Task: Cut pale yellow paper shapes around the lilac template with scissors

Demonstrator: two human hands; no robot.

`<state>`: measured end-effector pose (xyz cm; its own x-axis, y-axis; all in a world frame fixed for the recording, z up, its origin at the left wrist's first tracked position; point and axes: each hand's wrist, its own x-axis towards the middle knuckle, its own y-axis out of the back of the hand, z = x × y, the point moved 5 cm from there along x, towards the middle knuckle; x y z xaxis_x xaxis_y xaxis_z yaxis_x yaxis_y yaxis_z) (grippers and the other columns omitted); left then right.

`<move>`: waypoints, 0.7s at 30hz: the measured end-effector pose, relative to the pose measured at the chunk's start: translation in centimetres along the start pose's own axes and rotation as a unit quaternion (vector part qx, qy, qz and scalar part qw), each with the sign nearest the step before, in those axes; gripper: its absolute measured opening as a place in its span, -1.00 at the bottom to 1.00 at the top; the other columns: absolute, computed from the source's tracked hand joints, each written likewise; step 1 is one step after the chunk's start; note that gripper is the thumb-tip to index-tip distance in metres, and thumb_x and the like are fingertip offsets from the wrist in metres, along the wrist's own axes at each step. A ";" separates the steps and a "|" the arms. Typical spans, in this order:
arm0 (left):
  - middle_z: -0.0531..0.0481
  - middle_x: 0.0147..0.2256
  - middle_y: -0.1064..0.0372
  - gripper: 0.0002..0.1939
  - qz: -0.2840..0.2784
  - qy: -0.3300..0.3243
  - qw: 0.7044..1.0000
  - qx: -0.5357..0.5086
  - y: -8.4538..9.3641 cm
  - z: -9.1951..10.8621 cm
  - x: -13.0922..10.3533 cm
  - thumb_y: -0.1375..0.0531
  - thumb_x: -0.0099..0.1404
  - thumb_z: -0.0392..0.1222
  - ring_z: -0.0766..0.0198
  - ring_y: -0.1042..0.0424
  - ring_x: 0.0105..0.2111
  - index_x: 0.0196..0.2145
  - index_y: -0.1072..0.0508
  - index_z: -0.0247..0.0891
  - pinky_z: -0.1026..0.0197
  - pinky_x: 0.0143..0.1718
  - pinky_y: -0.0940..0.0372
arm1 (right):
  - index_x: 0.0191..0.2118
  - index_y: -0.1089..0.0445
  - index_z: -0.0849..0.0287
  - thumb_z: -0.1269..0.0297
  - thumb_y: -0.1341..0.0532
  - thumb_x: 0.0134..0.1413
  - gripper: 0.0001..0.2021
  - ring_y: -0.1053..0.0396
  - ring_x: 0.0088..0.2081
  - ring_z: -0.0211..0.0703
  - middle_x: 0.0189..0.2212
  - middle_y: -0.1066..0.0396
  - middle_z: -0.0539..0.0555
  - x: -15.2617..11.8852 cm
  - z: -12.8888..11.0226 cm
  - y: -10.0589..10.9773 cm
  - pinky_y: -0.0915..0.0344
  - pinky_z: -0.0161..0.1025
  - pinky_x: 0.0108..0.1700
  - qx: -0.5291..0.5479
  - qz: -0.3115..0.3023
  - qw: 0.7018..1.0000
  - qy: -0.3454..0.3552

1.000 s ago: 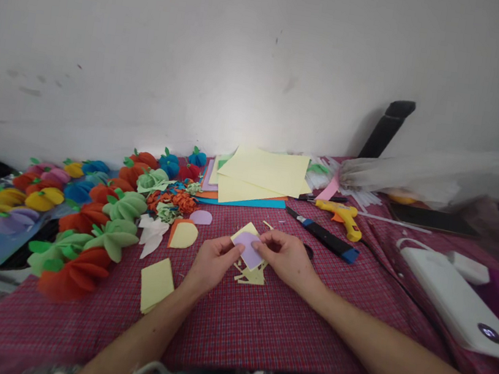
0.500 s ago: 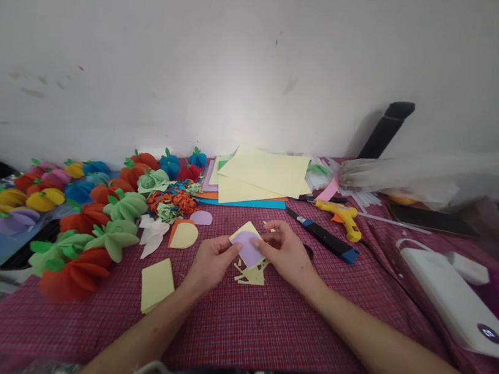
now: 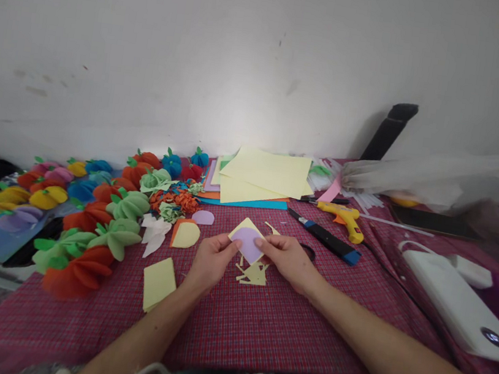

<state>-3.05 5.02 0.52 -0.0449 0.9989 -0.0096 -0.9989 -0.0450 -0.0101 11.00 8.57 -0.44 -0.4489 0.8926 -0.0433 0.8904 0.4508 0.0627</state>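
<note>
- My left hand (image 3: 212, 260) pinches the left side of the purple piece (image 3: 247, 243) and the yellow square (image 3: 248, 223) beneath it, thumb on top
- My right hand (image 3: 290, 259) has thumb and fingers closed on the right side of both
- I see the pair held above the checked cloth (image 3: 229, 333), with pale yellow scraps (image 3: 254, 273) just below
- Left of my hands lie a stack of yellow pieces (image 3: 158, 283) and a rounded cream piece (image 3: 186, 236) over an orange one (image 3: 174, 237)
- The box cutter (image 3: 326, 238) and yellow glue gun (image 3: 342, 217) lie beyond my right hand
</note>
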 end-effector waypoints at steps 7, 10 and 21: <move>-0.01 -0.46 -0.44 -0.73 -0.024 0.010 1.000 -0.012 -0.3 0.1 -0.2 -0.14 0.10 -0.07 0.26 -0.36 -0.44 -0.38 -0.45 -0.34 0.24 -0.38 -0.23 | -0.51 -0.40 0.27 0.07 -0.15 -0.05 -0.68 -0.26 -0.60 -0.32 -0.62 -0.38 0.01 0.0 -0.3 0.2 -0.18 -0.38 -0.53 -0.017 0.003 1.000 0.013; -0.01 -0.46 -0.43 -0.74 -0.024 0.014 1.000 -0.012 -0.4 0.1 -0.2 -0.15 0.09 -0.06 0.26 -0.36 -0.45 -0.40 -0.45 -0.34 0.25 -0.37 -0.23 | -0.52 -0.39 0.26 0.08 -0.14 -0.04 -0.68 -0.25 -0.61 -0.32 -0.63 -0.38 0.01 -0.1 -0.4 0.2 -0.17 -0.38 -0.54 -0.029 0.009 0.999 0.017; 0.01 -0.52 -0.39 -0.69 -0.040 0.038 0.998 0.041 0.5 0.3 0.1 -0.16 0.07 -0.03 0.41 -0.23 -0.56 -0.39 -0.48 -0.36 0.36 -0.55 -0.07 | -0.59 -0.36 0.24 0.19 -0.12 -0.02 -0.73 -0.17 -0.62 -0.35 -0.68 -0.27 -0.06 -0.3 -1.5 0.3 -0.06 -0.40 -0.58 -0.159 -0.023 0.985 0.067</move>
<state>-3.55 5.13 0.77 0.0335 0.9955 -0.0884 -0.9969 0.0396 0.0686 11.31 8.48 1.14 -0.5127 0.8551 0.0766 0.8100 0.4522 0.3734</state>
